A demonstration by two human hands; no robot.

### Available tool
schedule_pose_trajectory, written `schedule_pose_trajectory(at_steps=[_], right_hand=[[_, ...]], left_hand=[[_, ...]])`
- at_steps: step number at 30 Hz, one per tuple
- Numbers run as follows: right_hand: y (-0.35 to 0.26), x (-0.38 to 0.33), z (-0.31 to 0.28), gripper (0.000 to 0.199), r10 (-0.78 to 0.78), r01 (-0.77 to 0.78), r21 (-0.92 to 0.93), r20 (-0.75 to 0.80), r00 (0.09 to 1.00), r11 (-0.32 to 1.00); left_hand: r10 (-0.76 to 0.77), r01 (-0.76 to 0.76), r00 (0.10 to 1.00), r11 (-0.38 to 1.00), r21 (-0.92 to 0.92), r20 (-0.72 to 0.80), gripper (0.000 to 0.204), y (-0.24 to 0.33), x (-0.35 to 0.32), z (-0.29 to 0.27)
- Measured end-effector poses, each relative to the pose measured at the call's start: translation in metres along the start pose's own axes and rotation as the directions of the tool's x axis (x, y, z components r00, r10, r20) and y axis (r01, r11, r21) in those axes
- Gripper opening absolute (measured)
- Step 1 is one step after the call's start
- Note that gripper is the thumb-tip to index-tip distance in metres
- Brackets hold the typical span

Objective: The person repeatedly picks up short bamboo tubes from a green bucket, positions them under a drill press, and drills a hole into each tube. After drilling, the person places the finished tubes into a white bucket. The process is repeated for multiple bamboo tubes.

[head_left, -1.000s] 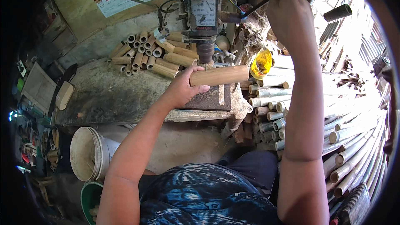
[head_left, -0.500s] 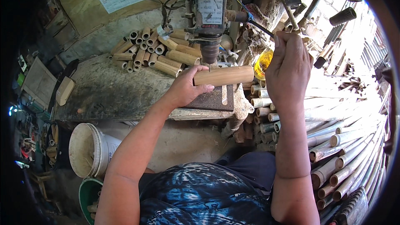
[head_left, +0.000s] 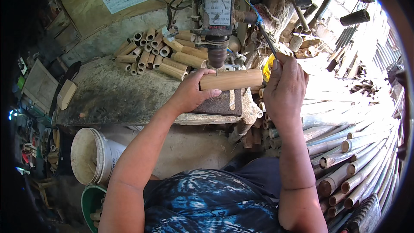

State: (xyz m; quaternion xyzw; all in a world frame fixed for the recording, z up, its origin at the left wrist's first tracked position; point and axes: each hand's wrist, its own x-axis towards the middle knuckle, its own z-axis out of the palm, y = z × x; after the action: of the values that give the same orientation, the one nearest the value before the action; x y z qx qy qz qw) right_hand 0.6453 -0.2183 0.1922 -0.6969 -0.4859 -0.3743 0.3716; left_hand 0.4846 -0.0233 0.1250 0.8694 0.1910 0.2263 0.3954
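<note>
A short bamboo tube (head_left: 237,79) lies on its side on the dark table plate (head_left: 215,106) of a drill press (head_left: 217,13). My left hand (head_left: 189,91) grips its left end, thumb along the near side and fingers over the top. The drill chuck (head_left: 217,55) hangs right above the tube, and the thin bit meets its upper side near my fingers. My right hand (head_left: 286,87) is closed round the end of the dark feed lever (head_left: 268,39), to the right of the tube.
Cut bamboo tubes (head_left: 151,51) are heaped at the back of the worktable (head_left: 99,99). Long bamboo poles (head_left: 358,151) are stacked at the right. A white bucket (head_left: 88,155) and a green bucket (head_left: 89,205) stand at the lower left. Behind the lever sits a yellow container (head_left: 268,67).
My right hand has pulled the lever down and slightly left. The chuck has come a little lower over the tube. My left hand and the tube stay in place.
</note>
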Motion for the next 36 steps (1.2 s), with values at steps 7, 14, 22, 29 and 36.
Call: schedule_pose_trajectory(at_steps=[7, 14, 22, 29, 36], right_hand=[[0.003, -0.01, 0.01, 0.022, 0.047, -0.048, 0.006, 0.066, 0.997, 0.999], [0.01, -0.01, 0.027, 0.014, 0.128, -0.123, -0.041, 0.164, 0.978, 0.992], [0.041, 0.015, 0.089, 0.02, 0.252, -0.207, -0.19, 0.255, 0.934, 0.96], [0.029, 0.031, 0.067, 0.02, 0.32, -0.258, -0.201, 0.41, 0.854, 0.945], [0.001, 0.054, -0.035, 0.016, 0.036, -0.035, -0.064, 0.018, 0.999, 0.997]], left_hand=[[0.031, -0.031, 1.0, 0.999, -0.022, -0.002, 0.067, -0.004, 0.001, 0.002], [0.036, -0.037, 0.999, 0.999, -0.029, -0.022, 0.069, -0.005, 0.001, 0.003], [0.01, -0.012, 0.999, 0.999, -0.046, -0.039, 0.064, -0.006, 0.002, 0.005], [0.032, -0.033, 0.999, 0.999, -0.036, -0.033, 0.064, -0.007, 0.002, 0.005], [-0.006, 0.005, 0.999, 1.0, -0.017, -0.041, 0.065, -0.011, 0.001, 0.006]])
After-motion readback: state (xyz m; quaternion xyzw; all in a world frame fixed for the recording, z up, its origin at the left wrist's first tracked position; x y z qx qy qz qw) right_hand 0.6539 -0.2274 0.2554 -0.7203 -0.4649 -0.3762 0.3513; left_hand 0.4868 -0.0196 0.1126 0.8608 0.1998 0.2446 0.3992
